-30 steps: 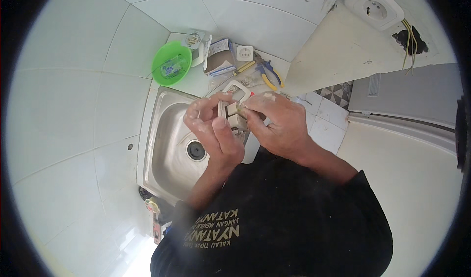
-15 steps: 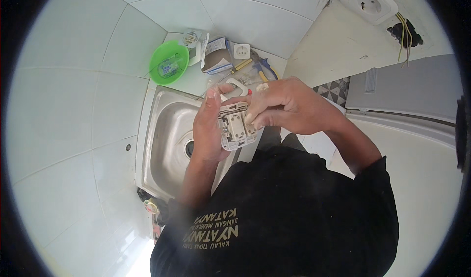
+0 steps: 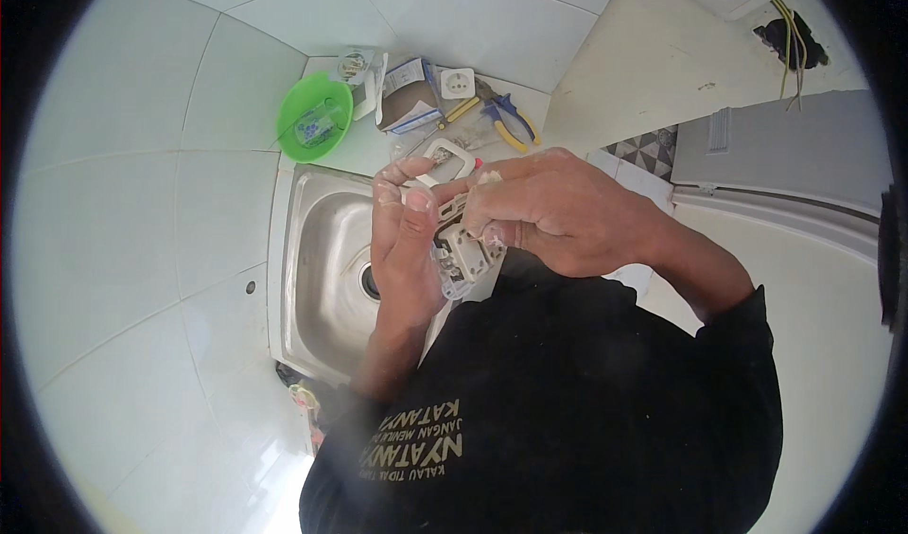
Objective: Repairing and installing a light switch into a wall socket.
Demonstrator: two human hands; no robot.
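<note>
Electrical fitting (image 3: 465, 253), off-white, tilted, holed face up; inner block's long axis 11 to 5 o'clock; held mid-air. Left hand (image 3: 402, 241), at 9 o'clock: curled, gripping the edge. Right hand (image 3: 558, 212): fingertips pinching the 2 o'clock side. Sink (image 3: 326, 269): 9 o'clock. Pliers (image 3: 504, 134): 1 o'clock, on surface (image 3: 378, 151).

A white countertop (image 3: 367, 156) runs along the tiled wall, with a steel sink (image 3: 322, 250) set into it; a green bowl (image 3: 299, 102) stands in the corner; beside it lies an open blue-and-white box (image 3: 409, 102). Next come a white socket (image 3: 458, 84), a yellow-handled tool (image 3: 462, 110) and blue-and-yellow pliers (image 3: 519, 113); a white square frame (image 3: 464, 155) lies nearer the front.
</note>
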